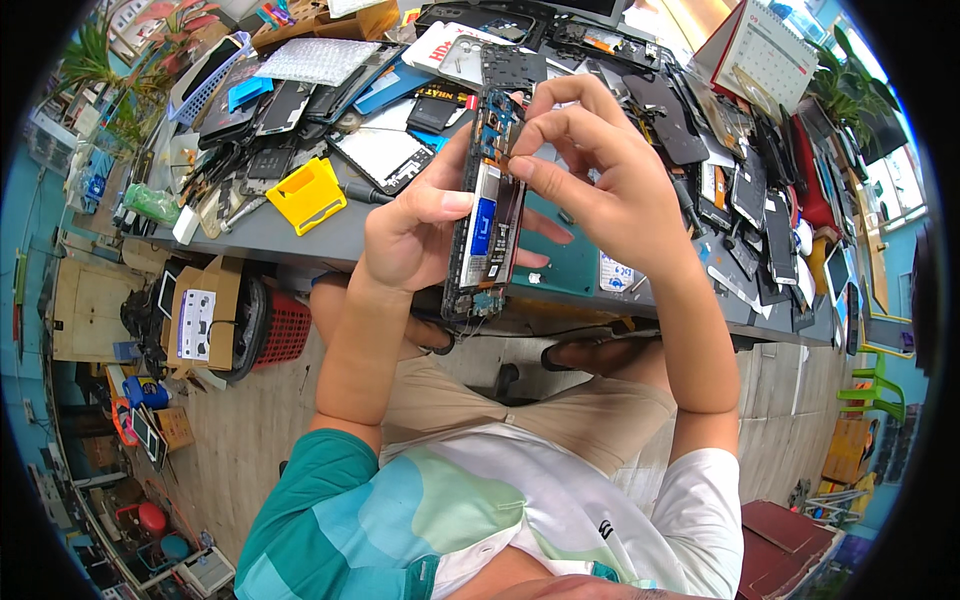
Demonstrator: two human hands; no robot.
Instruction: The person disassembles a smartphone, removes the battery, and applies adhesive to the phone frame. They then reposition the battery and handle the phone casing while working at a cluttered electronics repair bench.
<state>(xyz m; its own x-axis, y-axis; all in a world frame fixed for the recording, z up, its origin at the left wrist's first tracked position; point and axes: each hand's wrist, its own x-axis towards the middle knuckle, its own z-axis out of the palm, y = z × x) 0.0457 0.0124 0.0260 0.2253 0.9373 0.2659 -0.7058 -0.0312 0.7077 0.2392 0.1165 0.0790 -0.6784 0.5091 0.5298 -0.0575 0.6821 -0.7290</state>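
Observation:
My left hand [420, 220] grips an opened smartphone [463, 245] by its sides, held upright above the table's front edge. Its back is off, so the blue circuit board [492, 125] shows at the top and the battery [484, 228] with a blue label below it. At the board's right side my right hand [600, 165] has thumb and index finger pinched together. Whatever lies between those fingertips is too small to make out. Fingers of the left hand stick out behind the phone on its right.
A dark table bears heaps of phone parts [670, 120], a yellow plastic holder [306, 196] at left and a green mat [560, 262] under my hands. A desk calendar [755, 55] stands back right. A red basket [285, 320] and cardboard box [208, 315] sit below the table's left.

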